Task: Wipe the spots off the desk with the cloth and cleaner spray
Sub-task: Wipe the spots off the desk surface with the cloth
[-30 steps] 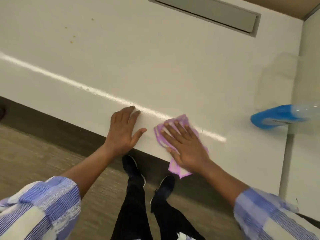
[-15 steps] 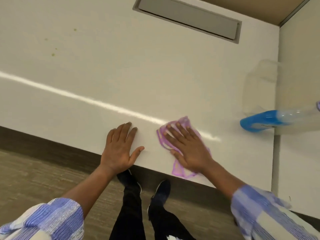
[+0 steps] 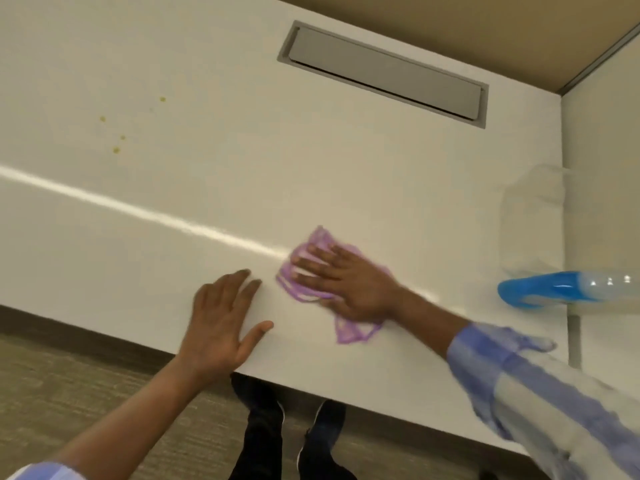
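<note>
Cloth flat under right hand, open grip, left hand splayed beside it

I see a white desk filling most of the frame, its front edge running from the left side down to the lower right. A grey cable tray is set into it at the upper centre. A few yellowish spots dot the upper left. A purple cloth lies flat right of centre under my right hand. My left hand rests flat just left of it, near the edge. A spray bottle stands at the right edge.
</note>
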A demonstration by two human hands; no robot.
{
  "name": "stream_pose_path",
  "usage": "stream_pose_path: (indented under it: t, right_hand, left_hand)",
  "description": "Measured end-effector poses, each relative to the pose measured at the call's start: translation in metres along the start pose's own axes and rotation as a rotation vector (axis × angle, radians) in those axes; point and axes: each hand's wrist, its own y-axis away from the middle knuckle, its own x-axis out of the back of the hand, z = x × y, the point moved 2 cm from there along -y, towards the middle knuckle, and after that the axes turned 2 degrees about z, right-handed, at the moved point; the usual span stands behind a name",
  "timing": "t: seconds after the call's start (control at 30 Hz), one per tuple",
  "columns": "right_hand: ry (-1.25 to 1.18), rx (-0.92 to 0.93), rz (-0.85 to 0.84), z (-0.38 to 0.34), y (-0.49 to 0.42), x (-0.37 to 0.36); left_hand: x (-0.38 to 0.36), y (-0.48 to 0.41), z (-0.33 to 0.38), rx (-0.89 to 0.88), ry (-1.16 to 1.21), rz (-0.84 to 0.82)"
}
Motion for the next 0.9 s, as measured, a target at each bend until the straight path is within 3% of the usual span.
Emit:
stream_pose_path:
  t: [0.07, 0.13, 0.23, 0.3, 0.37, 0.47, 0.57, 0.67, 0.73, 0.83, 0.9]
  right_hand:
    - [0.018, -0.136, 0.074, 0.069, 0.013, 0.018]
    - [-0.008, -0.627, 0.175, 0.141, 0.025, 0.037]
    - [0.039, -1.386, 0.291, 0.189, 0.015, 0.036]
    - [-0.029, -1.581, 0.310, 0.183, -0.033, 0.040]
    - [-0.006, -1.424, 0.303, 0.160, -0.092, 0.044]
    - [-0.015, -0.805, 0.243, 0.070, -0.164, 0.025]
    - [-0.071, -0.229, 0.138, -0.033, -0.165, -0.005]
    - [-0.051, 0.041, 0.024, -0.006, -0.150, -0.004]
    - [-0.009, -0.063, 0.023, 0.058, -0.157, 0.011]
    - [0.041, -0.545, 0.103, 0.159, -0.172, 0.037]
    - [0.071, -0.900, 0.198, 0.190, -0.189, 0.044]
  left_hand:
    - [0.013, -0.009, -0.037, 0.049, -0.036, 0.007]
    - [0.025, -0.015, -0.075, 0.111, -0.077, 0.027]
    - [0.037, -0.024, -0.121, 0.193, -0.119, 0.062]
    - [0.041, -0.029, -0.139, 0.218, -0.130, 0.084]
    - [0.042, -0.033, -0.147, 0.233, -0.122, 0.100]
    - [0.043, -0.038, -0.150, 0.249, -0.093, 0.111]
    - [0.048, -0.038, -0.160, 0.266, -0.082, 0.109]
    - [0.058, -0.031, -0.185, 0.285, -0.098, 0.117]
    - [0.067, -0.025, -0.207, 0.319, -0.117, 0.133]
    - [0.084, -0.016, -0.246, 0.405, -0.141, 0.171]
    - [0.091, -0.006, -0.271, 0.479, -0.153, 0.205]
